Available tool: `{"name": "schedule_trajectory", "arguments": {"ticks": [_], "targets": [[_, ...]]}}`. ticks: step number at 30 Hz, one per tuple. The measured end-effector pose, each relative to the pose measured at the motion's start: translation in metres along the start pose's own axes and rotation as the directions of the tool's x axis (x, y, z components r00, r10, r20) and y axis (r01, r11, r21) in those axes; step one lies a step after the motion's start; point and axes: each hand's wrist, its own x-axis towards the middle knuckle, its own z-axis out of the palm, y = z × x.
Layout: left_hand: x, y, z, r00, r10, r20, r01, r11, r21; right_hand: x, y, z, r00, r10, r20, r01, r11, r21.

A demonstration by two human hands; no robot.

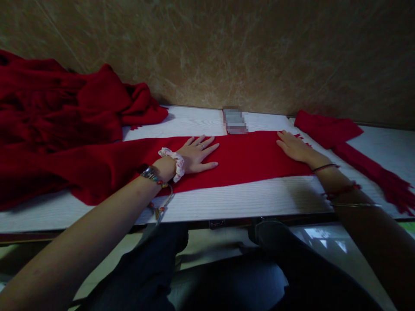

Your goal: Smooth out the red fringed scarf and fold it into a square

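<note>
A red scarf (246,157) lies spread flat across the table, its fringed end at the right. My left hand (196,155) rests palm down on the middle of it, fingers spread. Near the fringed end, my right hand (293,147) also lies flat on the cloth with its fingers stretched out. Neither hand grips anything. Toward the left the scarf becomes looser and wavy, running up to a heaped pile of red cloth (65,103).
The white wood-grain table (207,203) is narrow and backs onto a brown marbled wall (207,52). Behind the scarf sits a small blurred rectangular item (235,121). A second red fringed scarf (353,151) lies folded at the right. My legs are below the front edge.
</note>
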Motion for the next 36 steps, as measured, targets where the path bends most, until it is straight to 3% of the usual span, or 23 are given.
{"name": "schedule_trajectory", "arguments": {"ticks": [2, 4, 8, 11, 16, 22, 26, 32, 36], "targets": [[0.0, 0.0, 0.0, 1.0, -0.002, 0.003, 0.002, 1.0, -0.004, -0.005, -0.011, -0.008, 0.998, 0.004, -0.067, -0.005, 1.0, -0.009], [-0.001, 0.001, -0.001, 1.0, -0.001, 0.009, 0.001, 1.0, -0.003, -0.015, -0.039, -0.018, 0.989, -0.07, -0.129, 0.074, 0.997, 0.023], [-0.002, 0.002, -0.003, 1.0, 0.001, 0.009, -0.001, 1.0, 0.008, -0.041, -0.115, -0.028, 0.936, -0.343, -0.08, 0.351, 0.926, 0.14], [-0.003, 0.001, -0.004, 1.0, 0.001, 0.01, -0.001, 1.0, 0.004, -0.054, -0.147, -0.02, 0.887, -0.461, -0.034, 0.46, 0.874, 0.156], [-0.003, -0.002, -0.004, 0.999, 0.002, 0.035, -0.001, 1.0, -0.017, -0.057, -0.145, -0.002, 0.891, -0.454, -0.016, 0.452, 0.884, 0.12], [-0.008, -0.009, -0.002, 1.0, 0.01, 0.028, -0.01, 1.0, -0.007, -0.056, -0.142, -0.001, 0.889, -0.456, -0.041, 0.457, 0.881, 0.119], [-0.035, -0.022, -0.005, 0.996, 0.037, 0.082, -0.036, 0.999, -0.014, -0.057, -0.145, -0.003, 0.893, -0.449, -0.03, 0.45, 0.886, 0.111], [-0.089, -0.03, -0.002, 0.983, 0.182, -0.016, -0.182, 0.982, -0.046, -0.058, -0.144, -0.004, 0.893, -0.45, -0.017, 0.449, 0.887, 0.112], [-0.098, -0.024, 0.006, 0.991, 0.134, 0.011, -0.134, 0.991, -0.03, -0.059, -0.151, -0.012, 0.894, -0.449, -0.02, 0.449, 0.89, 0.08]]}}
